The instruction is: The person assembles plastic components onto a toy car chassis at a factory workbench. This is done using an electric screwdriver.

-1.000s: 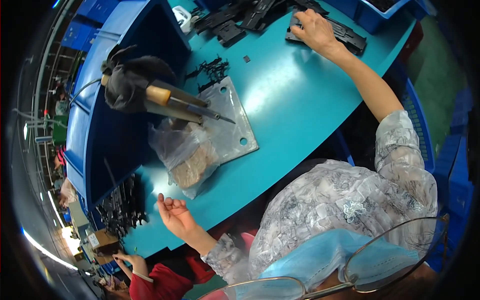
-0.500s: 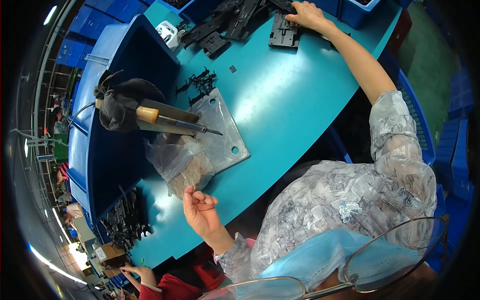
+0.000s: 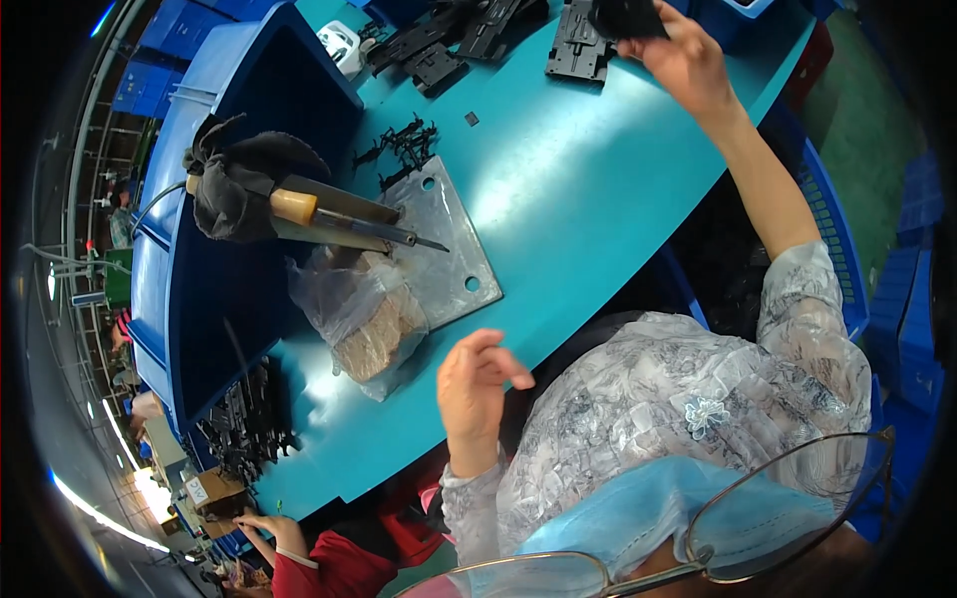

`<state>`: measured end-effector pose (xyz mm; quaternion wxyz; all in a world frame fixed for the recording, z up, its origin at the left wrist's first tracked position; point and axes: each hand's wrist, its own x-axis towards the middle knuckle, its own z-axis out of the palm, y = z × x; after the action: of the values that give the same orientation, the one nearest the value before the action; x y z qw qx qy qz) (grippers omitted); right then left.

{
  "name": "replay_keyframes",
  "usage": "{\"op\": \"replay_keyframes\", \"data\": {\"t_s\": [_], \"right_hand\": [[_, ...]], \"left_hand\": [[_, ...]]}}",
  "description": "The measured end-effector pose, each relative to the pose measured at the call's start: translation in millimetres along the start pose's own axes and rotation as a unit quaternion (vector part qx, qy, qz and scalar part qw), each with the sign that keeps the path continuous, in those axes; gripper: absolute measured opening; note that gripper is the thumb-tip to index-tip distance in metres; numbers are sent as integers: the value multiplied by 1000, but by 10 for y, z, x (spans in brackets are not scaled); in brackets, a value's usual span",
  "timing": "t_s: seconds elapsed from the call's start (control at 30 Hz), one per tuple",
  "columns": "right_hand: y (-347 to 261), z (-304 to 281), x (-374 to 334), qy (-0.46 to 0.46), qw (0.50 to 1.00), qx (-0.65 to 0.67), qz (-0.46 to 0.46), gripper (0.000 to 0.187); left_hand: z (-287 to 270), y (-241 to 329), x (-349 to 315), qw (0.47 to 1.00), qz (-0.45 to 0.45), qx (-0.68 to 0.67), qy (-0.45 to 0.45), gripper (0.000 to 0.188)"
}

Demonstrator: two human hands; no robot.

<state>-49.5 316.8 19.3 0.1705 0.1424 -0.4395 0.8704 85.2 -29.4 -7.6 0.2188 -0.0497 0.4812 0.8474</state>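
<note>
My right hand (image 3: 688,70) is raised at the far right of the table, its fingers closed on a black plastic part (image 3: 626,18). Just beside that part lies a flat black plastic plate (image 3: 576,48) with holes and slots. Over the near table edge hovers my left hand (image 3: 472,394), holding nothing, its fingers loosely curled and apart. Nearest to it is a clear plastic bag with a brown block (image 3: 384,334) inside. Behind the bag, a soldering iron (image 3: 339,217) with a yellow handle rests on a holder wrapped in dark cloth, above a metal plate (image 3: 454,239).
Several black plastic parts (image 3: 488,30) are piled at the back of the turquoise table (image 3: 538,189). Small black pieces (image 3: 404,145) lie by the metal plate. A large blue bin (image 3: 164,269) stands on its side at the left. A co-worker's hand (image 3: 264,523) shows at the lower left.
My right hand has lifted a black plastic part off the pile and drawn it nearer. My left hand has moved right, away from the bag.
</note>
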Motion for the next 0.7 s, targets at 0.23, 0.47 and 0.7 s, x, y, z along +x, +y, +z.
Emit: {"op": "replay_keyframes", "data": {"t_s": [0.23,0.47,0.7], "right_hand": [[338,636,-720,-454,846,-223,164,40],[666,748,-249,-460,814,-263,239,30],[1835,683,565,-269,712,-643,-85,34]], "left_hand": [[328,-89,373,968,-147,-181,-93,71],[125,-47,418,984,-74,-160,-25,64],[44,38,445,981,-74,-181,10,39]]}}
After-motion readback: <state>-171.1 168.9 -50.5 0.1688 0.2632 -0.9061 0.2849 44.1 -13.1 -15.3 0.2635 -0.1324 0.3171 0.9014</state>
